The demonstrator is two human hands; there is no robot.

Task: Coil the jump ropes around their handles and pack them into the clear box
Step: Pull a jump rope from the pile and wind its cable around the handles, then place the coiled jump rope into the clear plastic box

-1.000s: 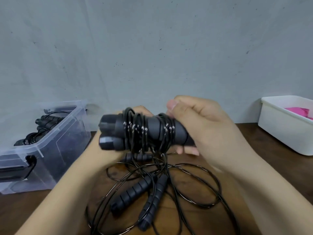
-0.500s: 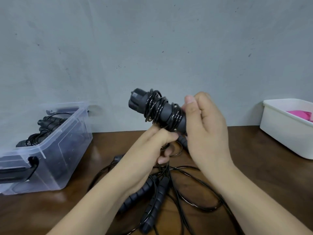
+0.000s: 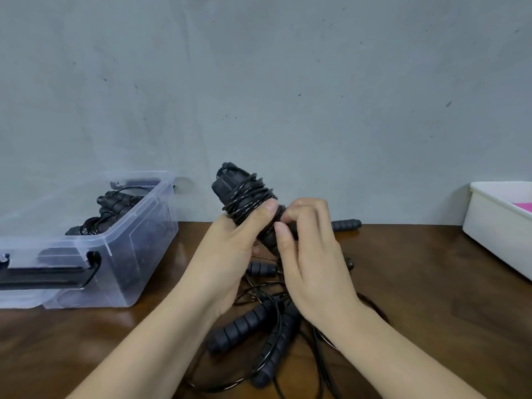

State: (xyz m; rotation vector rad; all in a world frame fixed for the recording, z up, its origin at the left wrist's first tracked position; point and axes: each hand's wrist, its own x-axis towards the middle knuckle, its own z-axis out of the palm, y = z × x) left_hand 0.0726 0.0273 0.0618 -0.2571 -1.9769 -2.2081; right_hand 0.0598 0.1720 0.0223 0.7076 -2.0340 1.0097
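Near the brown wooden desk's (image 3: 417, 283) back edge, the left hand (image 3: 233, 249) is gripping the black cord-wound foam handle pair (image 3: 244, 194) while the right hand (image 3: 311, 254) is pinching its wraps; a slipping pinch is likely risking the springy coil unwinding.

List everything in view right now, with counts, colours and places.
coiled jump rope: one, black, held above the table
loose jump ropes: four handles showing, black, tangled on the table under the hands
packed jump ropes: count unclear, black, inside the clear box
clear box: one, see-through with a black latch, left
white bin: one, white, right edge
pink item: one, pink, in the white bin
table: one, brown
left hand: grips the coiled jump rope
right hand: pinches at the coiled jump rope
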